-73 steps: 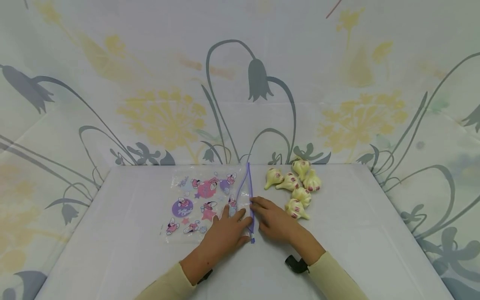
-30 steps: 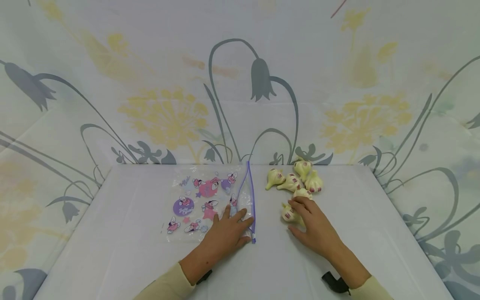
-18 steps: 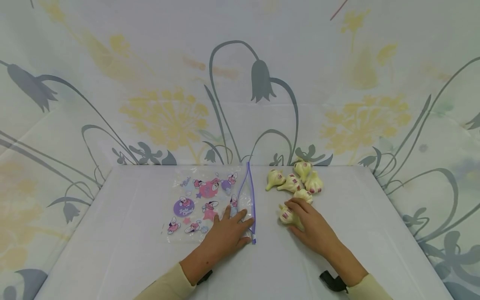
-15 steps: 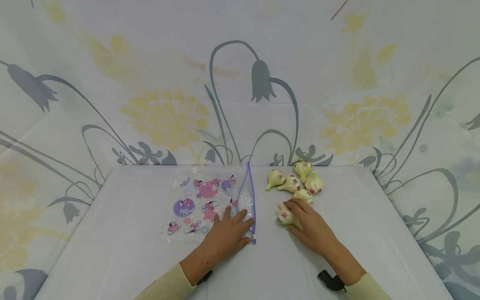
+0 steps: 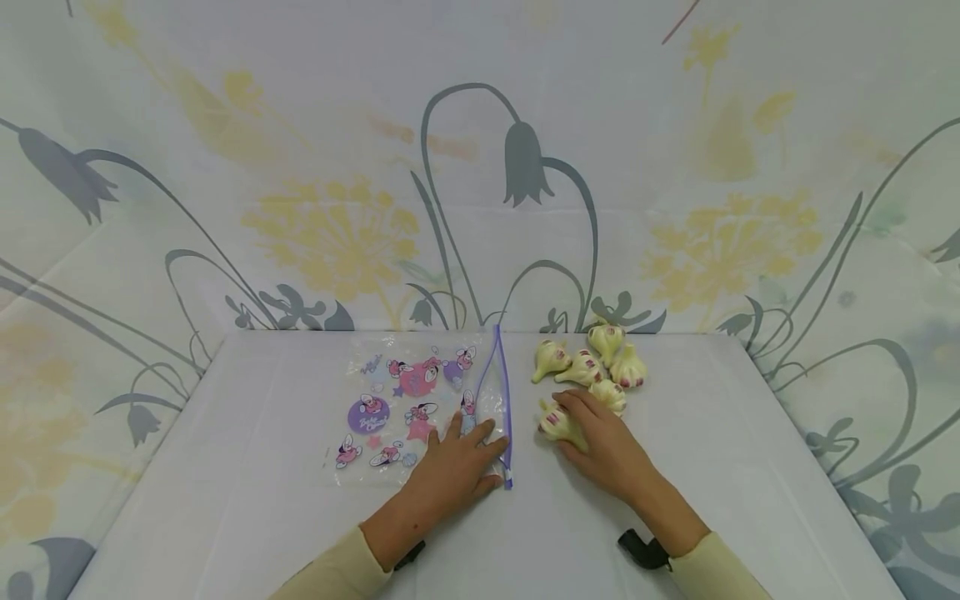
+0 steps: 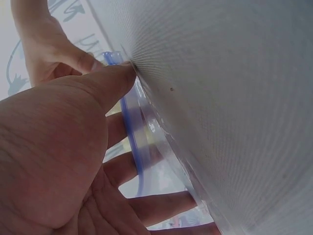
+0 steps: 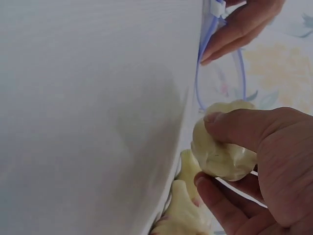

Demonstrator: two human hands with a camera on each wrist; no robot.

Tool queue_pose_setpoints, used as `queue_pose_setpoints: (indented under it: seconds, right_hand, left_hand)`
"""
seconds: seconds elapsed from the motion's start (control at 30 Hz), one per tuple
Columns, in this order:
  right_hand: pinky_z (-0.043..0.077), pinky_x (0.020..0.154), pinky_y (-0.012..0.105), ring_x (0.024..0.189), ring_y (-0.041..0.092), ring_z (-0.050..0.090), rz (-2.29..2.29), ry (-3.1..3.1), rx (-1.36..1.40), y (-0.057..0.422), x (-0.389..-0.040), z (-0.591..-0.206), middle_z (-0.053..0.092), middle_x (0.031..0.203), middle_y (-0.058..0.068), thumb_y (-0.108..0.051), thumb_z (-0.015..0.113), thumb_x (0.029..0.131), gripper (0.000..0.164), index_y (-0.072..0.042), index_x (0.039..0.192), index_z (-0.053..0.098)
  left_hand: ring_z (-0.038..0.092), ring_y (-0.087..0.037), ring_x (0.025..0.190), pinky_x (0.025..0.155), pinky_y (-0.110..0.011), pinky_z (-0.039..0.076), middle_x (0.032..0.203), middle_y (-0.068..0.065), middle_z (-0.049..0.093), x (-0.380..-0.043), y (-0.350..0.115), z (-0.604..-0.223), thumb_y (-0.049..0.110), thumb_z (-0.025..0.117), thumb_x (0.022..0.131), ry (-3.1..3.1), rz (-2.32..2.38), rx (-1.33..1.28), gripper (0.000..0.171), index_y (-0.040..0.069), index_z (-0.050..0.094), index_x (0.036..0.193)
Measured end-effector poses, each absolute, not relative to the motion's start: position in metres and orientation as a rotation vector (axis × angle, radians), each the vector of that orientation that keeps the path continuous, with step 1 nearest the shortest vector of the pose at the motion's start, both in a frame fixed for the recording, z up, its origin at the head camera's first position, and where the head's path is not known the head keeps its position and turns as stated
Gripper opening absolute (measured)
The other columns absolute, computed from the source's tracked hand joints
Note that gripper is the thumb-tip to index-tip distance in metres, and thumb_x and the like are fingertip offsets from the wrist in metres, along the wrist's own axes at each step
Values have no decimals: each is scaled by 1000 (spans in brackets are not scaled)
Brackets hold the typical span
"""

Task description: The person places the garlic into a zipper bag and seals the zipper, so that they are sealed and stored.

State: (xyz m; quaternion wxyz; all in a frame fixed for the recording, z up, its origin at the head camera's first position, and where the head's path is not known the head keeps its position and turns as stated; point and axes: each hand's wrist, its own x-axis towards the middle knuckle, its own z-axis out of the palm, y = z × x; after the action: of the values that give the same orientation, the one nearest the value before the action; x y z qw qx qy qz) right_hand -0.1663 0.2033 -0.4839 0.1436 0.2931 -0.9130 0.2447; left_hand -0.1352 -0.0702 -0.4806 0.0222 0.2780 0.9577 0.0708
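A clear zip bag (image 5: 415,377) printed with pink and purple cartoon figures lies flat, its purple zip edge (image 5: 506,392) facing right and its mouth parted. My left hand (image 5: 453,467) rests on the bag's near right corner with fingers spread; in the left wrist view the thumb and fingers straddle the blue-purple zip strip (image 6: 133,132). Between thumb and fingers my right hand (image 5: 611,450) grips a garlic bulb (image 7: 222,156), just right of the bag's mouth. The slider (image 7: 217,8) sits at the zip's near end.
Several more garlic bulbs (image 5: 583,367) lie in a cluster at the back right, one of them (image 5: 607,396) just behind my right hand. A white table (image 5: 262,417) carries everything. Behind it hangs a flower-patterned cloth (image 5: 480,167).
My right hand left the zip edge, reached to the garlic cluster, took hold of the nearest bulb and moved left with it towards the bag. The left hand stays in place.
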Motion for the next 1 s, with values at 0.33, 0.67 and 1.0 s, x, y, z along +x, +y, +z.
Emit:
queue_pose_setpoints:
  seconds: [0.33, 0.67, 1.0]
  right_hand:
    - [53, 106, 48, 126, 31, 62, 729, -2621, 838, 189, -177, -484, 62, 136, 13, -6, 93, 79, 66, -2, 137, 63]
    - [55, 101, 51, 121, 33, 64, 767, -2628, 845, 172, -185, -484, 63, 132, 13, -9, 93, 81, 65, -3, 138, 64]
    - [56, 101, 46, 119, 27, 66, 833, -2692, 836, 154, -194, -487, 61, 135, 10, -11, 89, 87, 65, -3, 144, 60]
  left_hand:
    - [49, -55, 141, 100, -75, 49, 157, -6, 56, -135, -70, -482, 48, 71, 100, 2986, 212, 876, 54, 26, 63, 149]
    - [49, -54, 141, 100, -74, 49, 157, -5, 56, -135, -71, -482, 48, 70, 101, 2987, 199, 881, 54, 26, 63, 149]
    - [50, -56, 140, 98, -75, 50, 157, -6, 56, -136, -72, -484, 48, 70, 101, 2994, 207, 897, 53, 26, 63, 149]
